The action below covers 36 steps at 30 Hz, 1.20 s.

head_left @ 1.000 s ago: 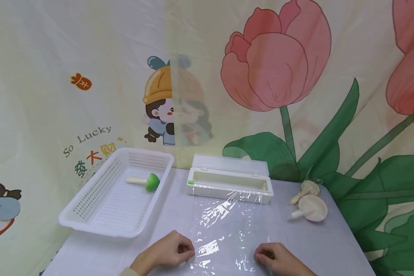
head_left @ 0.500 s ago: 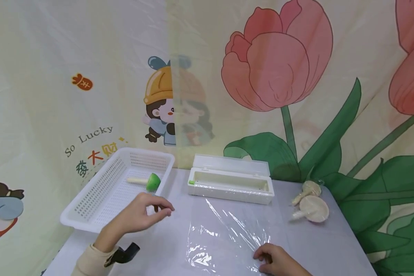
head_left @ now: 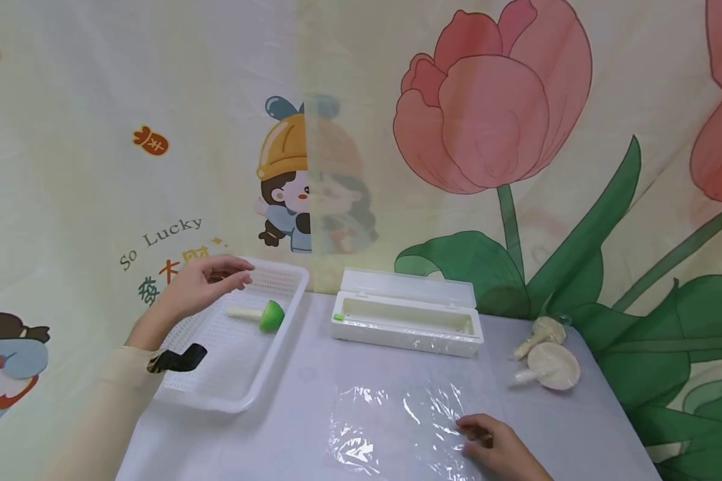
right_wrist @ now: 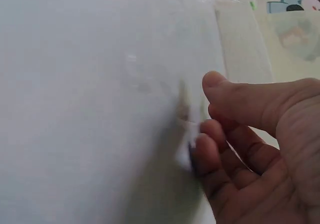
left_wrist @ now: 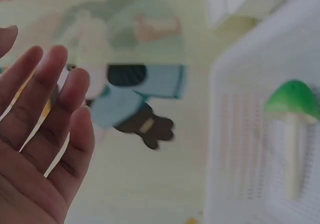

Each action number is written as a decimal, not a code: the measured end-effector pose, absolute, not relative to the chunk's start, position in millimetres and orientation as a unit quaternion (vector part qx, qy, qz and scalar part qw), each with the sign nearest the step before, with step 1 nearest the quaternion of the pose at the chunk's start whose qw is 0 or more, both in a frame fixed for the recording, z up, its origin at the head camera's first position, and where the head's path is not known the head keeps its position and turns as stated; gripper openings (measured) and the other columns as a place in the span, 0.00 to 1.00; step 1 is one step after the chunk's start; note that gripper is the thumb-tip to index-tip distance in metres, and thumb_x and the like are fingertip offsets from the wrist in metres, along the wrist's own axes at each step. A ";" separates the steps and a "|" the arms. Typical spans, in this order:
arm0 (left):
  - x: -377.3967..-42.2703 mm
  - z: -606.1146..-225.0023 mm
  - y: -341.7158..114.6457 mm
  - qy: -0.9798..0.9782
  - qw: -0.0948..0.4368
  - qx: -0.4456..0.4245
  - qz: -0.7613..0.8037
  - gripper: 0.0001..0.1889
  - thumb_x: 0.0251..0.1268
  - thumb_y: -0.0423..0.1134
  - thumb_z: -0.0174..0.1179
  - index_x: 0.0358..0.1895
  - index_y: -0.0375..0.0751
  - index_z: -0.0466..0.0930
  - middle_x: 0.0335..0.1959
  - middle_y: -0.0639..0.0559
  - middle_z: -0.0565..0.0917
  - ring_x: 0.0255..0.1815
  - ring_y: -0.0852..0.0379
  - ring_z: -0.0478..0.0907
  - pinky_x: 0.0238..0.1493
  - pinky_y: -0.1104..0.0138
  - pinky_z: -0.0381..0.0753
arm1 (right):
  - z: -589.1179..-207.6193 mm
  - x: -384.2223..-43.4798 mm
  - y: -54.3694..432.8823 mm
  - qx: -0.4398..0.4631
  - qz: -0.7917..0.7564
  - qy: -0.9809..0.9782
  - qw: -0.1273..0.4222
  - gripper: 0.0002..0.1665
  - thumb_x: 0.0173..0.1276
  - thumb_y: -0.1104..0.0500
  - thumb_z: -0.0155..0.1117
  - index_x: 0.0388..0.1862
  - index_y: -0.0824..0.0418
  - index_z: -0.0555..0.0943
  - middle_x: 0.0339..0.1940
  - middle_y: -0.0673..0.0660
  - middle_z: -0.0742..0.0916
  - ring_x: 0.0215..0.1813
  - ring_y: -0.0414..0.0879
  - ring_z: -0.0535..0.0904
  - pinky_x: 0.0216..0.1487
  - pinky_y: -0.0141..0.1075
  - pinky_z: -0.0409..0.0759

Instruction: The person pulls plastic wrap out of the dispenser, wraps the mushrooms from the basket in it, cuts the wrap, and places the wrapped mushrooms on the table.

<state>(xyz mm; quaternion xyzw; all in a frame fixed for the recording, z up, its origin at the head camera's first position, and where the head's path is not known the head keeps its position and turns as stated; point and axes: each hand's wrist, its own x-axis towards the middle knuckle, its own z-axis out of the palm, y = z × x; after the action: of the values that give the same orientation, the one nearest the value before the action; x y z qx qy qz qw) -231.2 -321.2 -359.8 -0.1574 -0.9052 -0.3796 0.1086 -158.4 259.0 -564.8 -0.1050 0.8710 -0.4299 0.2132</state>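
Note:
My left hand (head_left: 195,287) hovers over the left part of a white perforated basket (head_left: 253,394), its fingers loosely extended and nothing in them. Inside the basket lies a mushroom (head_left: 271,316) with a green cap and pale stem, right of that hand; the left wrist view also has the mushroom (left_wrist: 292,104). A sheet of clear plastic wrap (head_left: 391,427) lies on the table, reaching toward a white wrap dispenser (head_left: 409,337) with its lid raised. At the sheet's right edge is my right hand (head_left: 502,447), thumb and fingers apart; whether it touches the wrap I cannot tell.
Two pale mushrooms wrapped in clear plastic (head_left: 553,366) lie at the table's right side. The white-covered table (head_left: 289,427) ends at a printed curtain (head_left: 349,53) behind the basket and dispenser.
My left hand has left the wrap's left edge and moved up and left to above the basket. The sheet has slackened onto the table. My right hand stays near its right edge.

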 end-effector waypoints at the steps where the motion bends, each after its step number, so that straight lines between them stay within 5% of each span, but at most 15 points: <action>1: -239.8 -360.5 -325.3 -0.906 0.105 -0.150 -0.381 0.15 0.74 0.47 0.63 0.55 0.43 0.85 0.46 0.45 0.89 0.40 0.63 0.85 0.42 0.73 0.83 | -567.1 -157.6 261.1 -0.107 -0.426 0.873 0.214 0.25 0.62 0.54 0.77 0.56 0.60 0.82 0.53 0.54 0.86 0.48 0.43 0.79 0.43 0.32 0.80; 13: -318.3 -429.0 -369.5 -0.927 0.073 -0.105 -0.352 0.19 0.73 0.39 0.64 0.62 0.35 0.80 0.48 0.39 0.88 0.49 0.44 0.84 0.45 0.68 0.82 | -570.5 -156.1 257.2 -0.115 -0.398 0.883 0.219 0.24 0.60 0.56 0.78 0.56 0.56 0.84 0.55 0.56 0.81 0.47 0.47 0.74 0.39 0.28 0.76; 18: -324.3 -461.5 -379.9 -0.930 0.046 -0.075 -0.357 0.18 0.71 0.32 0.63 0.62 0.32 0.80 0.51 0.35 0.86 0.54 0.38 0.83 0.51 0.58 0.84 | -573.0 -156.2 255.5 -0.121 -0.395 0.883 0.221 0.23 0.60 0.58 0.78 0.55 0.54 0.84 0.55 0.55 0.81 0.49 0.48 0.74 0.42 0.30 0.77; 26: -319.1 -500.2 -392.7 -0.945 0.014 -0.083 -0.317 0.19 0.62 0.28 0.66 0.56 0.26 0.81 0.56 0.28 0.84 0.57 0.25 0.79 0.59 0.38 0.77 | -577.3 -157.0 255.7 -0.149 -0.378 0.888 0.214 0.24 0.63 0.45 0.76 0.56 0.50 0.85 0.54 0.52 0.79 0.53 0.45 0.76 0.53 0.40 0.81; 36: -319.6 -522.7 -392.7 -0.957 -0.020 -0.062 -0.283 0.16 0.61 0.29 0.66 0.52 0.30 0.85 0.51 0.32 0.87 0.55 0.33 0.79 0.59 0.41 0.75 | -579.9 -155.9 255.3 -0.148 -0.369 0.898 0.187 0.23 0.61 0.47 0.78 0.54 0.50 0.85 0.53 0.51 0.79 0.53 0.41 0.76 0.54 0.36 0.81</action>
<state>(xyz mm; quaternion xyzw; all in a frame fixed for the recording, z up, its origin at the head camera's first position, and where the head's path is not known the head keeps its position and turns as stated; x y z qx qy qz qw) -319.6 -392.7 -522.7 -0.0619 -0.9568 -0.2833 -0.0201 -155.9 255.3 -579.9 -0.1478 0.8982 -0.3691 0.1874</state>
